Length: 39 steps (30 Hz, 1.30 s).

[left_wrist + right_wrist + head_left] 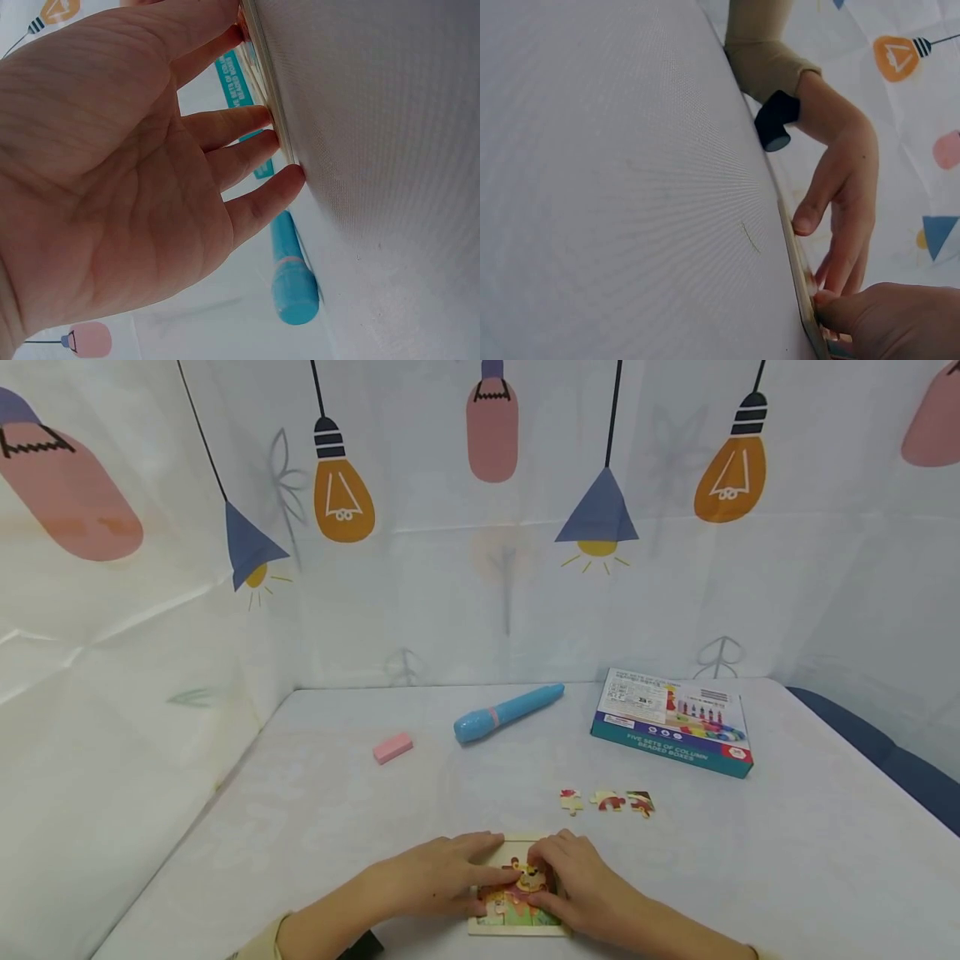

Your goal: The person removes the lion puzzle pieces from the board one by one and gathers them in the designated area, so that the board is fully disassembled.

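A small wooden jigsaw puzzle with a bear picture lies in its pale frame point(517, 931) at the front of the table in the head view. My left hand point(442, 872) rests on its left side with fingers fairly straight; in the left wrist view, fingertips point(289, 180) touch the frame's edge. From the right, my right hand point(588, 889) bends over the puzzle, thumb and index finger pinching at a puzzle piece by the bear's face point(532, 878). The piece's outline is partly hidden by the fingers. Beyond the frame lie three loose puzzle pieces point(611, 802).
Farther back lie a pink block point(392, 747) and a blue, microphone-shaped thing point(506, 714). At the back right is a flat bead-set box point(673, 722). A printed white curtain point(450, 602) stands behind the table. Something dark blue point(885, 752) shows past the right edge.
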{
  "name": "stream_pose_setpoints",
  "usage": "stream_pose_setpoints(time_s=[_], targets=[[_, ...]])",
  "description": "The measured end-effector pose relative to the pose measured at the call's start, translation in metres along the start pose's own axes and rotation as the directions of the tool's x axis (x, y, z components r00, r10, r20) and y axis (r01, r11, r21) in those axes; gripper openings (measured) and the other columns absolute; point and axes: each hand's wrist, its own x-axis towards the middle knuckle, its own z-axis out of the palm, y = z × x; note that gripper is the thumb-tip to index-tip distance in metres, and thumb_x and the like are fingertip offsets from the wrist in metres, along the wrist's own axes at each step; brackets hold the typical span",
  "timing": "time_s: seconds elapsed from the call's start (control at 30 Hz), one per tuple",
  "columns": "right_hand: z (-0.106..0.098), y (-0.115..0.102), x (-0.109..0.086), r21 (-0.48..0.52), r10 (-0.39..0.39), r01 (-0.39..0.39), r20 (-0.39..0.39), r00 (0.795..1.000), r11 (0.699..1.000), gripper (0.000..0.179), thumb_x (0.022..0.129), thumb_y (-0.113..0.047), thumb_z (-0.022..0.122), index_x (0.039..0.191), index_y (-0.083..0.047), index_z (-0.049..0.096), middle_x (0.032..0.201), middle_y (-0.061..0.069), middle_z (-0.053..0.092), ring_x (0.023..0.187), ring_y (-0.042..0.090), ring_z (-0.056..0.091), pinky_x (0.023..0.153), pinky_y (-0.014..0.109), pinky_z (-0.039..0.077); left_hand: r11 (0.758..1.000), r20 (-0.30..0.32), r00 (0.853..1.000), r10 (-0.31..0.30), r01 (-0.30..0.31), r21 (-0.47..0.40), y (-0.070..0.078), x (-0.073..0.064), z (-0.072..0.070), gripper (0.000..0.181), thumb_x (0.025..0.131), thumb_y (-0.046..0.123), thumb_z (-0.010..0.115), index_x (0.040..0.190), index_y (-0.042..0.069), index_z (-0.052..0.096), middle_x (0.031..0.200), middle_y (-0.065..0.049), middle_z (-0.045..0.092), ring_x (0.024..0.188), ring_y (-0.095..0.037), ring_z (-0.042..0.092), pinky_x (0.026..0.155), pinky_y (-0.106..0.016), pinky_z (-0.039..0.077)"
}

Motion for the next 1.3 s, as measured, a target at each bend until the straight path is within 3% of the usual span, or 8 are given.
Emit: stream_pose_setpoints(time_s=[0.23, 0.43, 0.7, 1.07, 1.3], targets=[[-0.0008, -0.0022, 0.0003, -0.013, 0.007, -0.007, 0.005, 1.0, 1.0, 0.032, 0.082, -0.037, 0.067, 0.104, -0.021, 0.05, 0.086, -0.019, 0.042, 0.079, -0.001, 0.036, 0.07, 0.021, 0.03, 1.0, 0.005, 1.0, -0.009, 0.009, -0.016, 0.0005, -0.0011, -0.0012, 0.053, 0.09, 0.044, 0.051, 0.14, 0.036, 0.035, 0.145, -0.006, 0.032, 0.131, -0.018, 0.032, 0.091, -0.034, 0.042], [-0.0011, -0.0034, -0.0004, -0.041, -0.03, 0.029, -0.024, 0.999, 0.999, 0.03, 0.083, -0.036, 0.067, 0.105, -0.021, 0.052, 0.095, -0.019, 0.045, 0.085, 0.0, 0.038, 0.074, 0.022, 0.033, 1.0, -0.007, 1.0, -0.002, 0.002, -0.018, 0.0009, -0.0021, -0.0016, 0.054, 0.09, 0.044, 0.051, 0.14, 0.035, 0.036, 0.144, -0.006, 0.033, 0.13, -0.018, 0.032, 0.09, -0.034, 0.043], [-0.0037, -0.0033, 0.0028, -0.127, -0.139, 0.124, -0.118, 0.983, 0.984, 0.023, 0.08, -0.028, 0.071, 0.099, -0.022, 0.059, 0.093, -0.016, 0.047, 0.083, -0.001, 0.039, 0.072, 0.022, 0.034, 1.0, 0.0, 1.0, 0.001, -0.001, -0.029, 0.0, -0.0021, -0.0027, 0.053, 0.09, 0.045, 0.05, 0.141, 0.035, 0.035, 0.145, -0.006, 0.031, 0.131, -0.018, 0.031, 0.09, -0.033, 0.042], [-0.0073, -0.0036, 0.0054, 0.031, -0.28, 0.292, -0.197, 0.94, 0.956, 0.017, 0.083, -0.009, 0.067, 0.095, -0.021, 0.062, 0.092, -0.013, 0.052, 0.085, 0.002, 0.046, 0.075, 0.023, 0.039, 0.999, -0.015, 1.0, 0.001, -0.001, -0.039, 0.0005, -0.0035, -0.0032, 0.053, 0.09, 0.043, 0.052, 0.14, 0.035, 0.037, 0.144, -0.007, 0.033, 0.131, -0.019, 0.032, 0.09, -0.033, 0.043], [-0.0086, -0.0034, 0.006, 0.083, -0.289, 0.308, -0.189, 0.939, 0.948, 0.015, 0.084, -0.007, 0.065, 0.094, -0.019, 0.063, 0.091, -0.014, 0.054, 0.085, 0.002, 0.047, 0.076, 0.022, 0.04, 1.0, -0.02, 1.0, 0.0, -0.001, -0.024, 0.0007, -0.0029, -0.0027, 0.053, 0.09, 0.044, 0.051, 0.14, 0.036, 0.036, 0.144, -0.007, 0.034, 0.13, -0.019, 0.033, 0.09, -0.032, 0.042]])
